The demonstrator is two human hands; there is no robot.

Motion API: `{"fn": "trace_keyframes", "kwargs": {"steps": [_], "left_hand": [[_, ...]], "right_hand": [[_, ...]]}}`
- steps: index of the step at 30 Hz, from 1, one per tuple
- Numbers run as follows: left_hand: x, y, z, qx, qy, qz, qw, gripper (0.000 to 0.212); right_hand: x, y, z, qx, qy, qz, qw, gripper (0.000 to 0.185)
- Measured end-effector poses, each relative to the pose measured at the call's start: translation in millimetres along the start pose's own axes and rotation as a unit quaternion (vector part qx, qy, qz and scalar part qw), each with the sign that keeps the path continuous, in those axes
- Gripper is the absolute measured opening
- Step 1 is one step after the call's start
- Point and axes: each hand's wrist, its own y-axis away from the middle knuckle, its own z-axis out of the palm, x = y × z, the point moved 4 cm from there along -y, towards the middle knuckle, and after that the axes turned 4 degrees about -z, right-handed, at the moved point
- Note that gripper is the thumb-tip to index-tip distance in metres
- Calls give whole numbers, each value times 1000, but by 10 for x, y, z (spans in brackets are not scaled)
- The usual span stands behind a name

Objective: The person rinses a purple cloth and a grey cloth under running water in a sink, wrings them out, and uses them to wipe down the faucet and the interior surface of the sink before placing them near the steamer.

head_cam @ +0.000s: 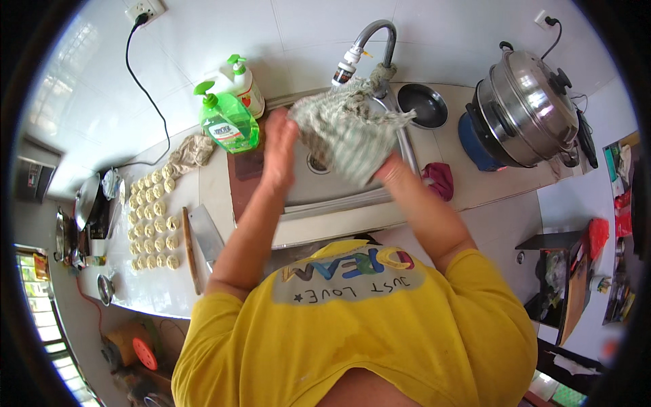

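Observation:
A worn, pale green-and-grey striped cloth [351, 132] with frayed edges is spread over the sink. My right hand [389, 169] goes in under its lower right side, the fingers covered by the fabric, and carries it. Blurred by motion, my left hand [280, 145] is at the cloth's left edge; whether it grips the edge or only touches it is unclear. Beneath lies the steel sink [300, 185], its drain [316, 164] partly covered. The curved faucet [386, 35] with a white filter [348, 65] rises behind the cloth.
Green soap [229, 122] and a white pump bottle [249, 91] stand left of the sink. Right are a dark bowl [423, 105], maroon cloth [438, 180] and steel steamer pot [529, 112]. Further left lie rows of buns [150, 216], a rolling pin [190, 249] and cleaver [204, 231].

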Motion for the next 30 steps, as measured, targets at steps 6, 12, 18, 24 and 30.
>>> {"fn": "trace_keyframes", "kwargs": {"steps": [6, 12, 18, 24, 30], "left_hand": [[-708, 494, 390, -144, 378, -372, 835, 50], [-998, 433, 375, -14, 429, -337, 838, 43], [-1303, 446, 148, 6, 396, -384, 834, 44], [-1271, 611, 817, -108, 358, -420, 827, 49], [-1708, 578, 611, -230, 190, -490, 819, 47]], "right_hand": [[936, -220, -589, -59, 636, -232, 733, 30], [1097, -247, -911, -92, 803, -457, 371, 33], [587, 276, -805, -55, 594, -62, 800, 34], [104, 290, -1312, 73, 577, -224, 782, 36], [-1306, 682, -1238, 94, 716, -268, 638, 35]]}}
